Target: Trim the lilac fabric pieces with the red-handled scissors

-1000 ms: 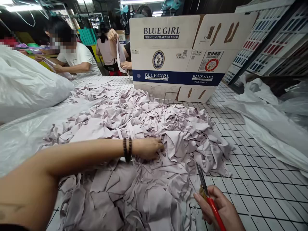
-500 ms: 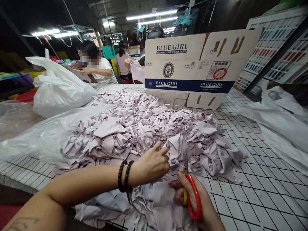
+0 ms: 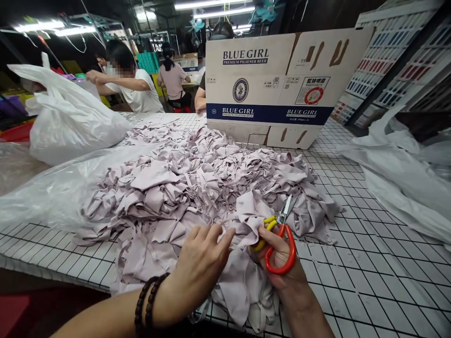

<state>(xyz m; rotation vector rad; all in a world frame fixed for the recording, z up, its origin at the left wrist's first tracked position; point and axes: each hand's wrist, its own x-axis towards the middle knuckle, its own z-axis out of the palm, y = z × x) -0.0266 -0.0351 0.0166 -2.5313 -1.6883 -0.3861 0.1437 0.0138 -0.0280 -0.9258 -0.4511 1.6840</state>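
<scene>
A large heap of pale lilac fabric pieces (image 3: pixel 158 176), some with thin straps, covers the near middle of the table. My left hand (image 3: pixel 202 258), with two dark beaded bracelets at the wrist, lies palm down over the near side of the heap, fingers apart. In my right hand (image 3: pixel 282 263) is a pair of scissors (image 3: pixel 289 249) with one red and one yellow handle. Their metal blades point up and away, slightly parted. A pale fabric piece (image 3: pixel 252 211) touches the fingertips of my right hand; whether they also grip it is hidden.
A cardboard beer box (image 3: pixel 268 75) stands behind the heap. White plastic bags lie on the left (image 3: pixel 73 126) and right (image 3: pixel 394 159) of the grid-patterned table (image 3: pixel 355 267). Beyond the table sits a person in a white shirt (image 3: pixel 143 91), with others farther back.
My left hand has drawn back toward me and flattened from pointing. The scissors have tilted rightward and risen slightly with my right hand. The view has shifted a little.
</scene>
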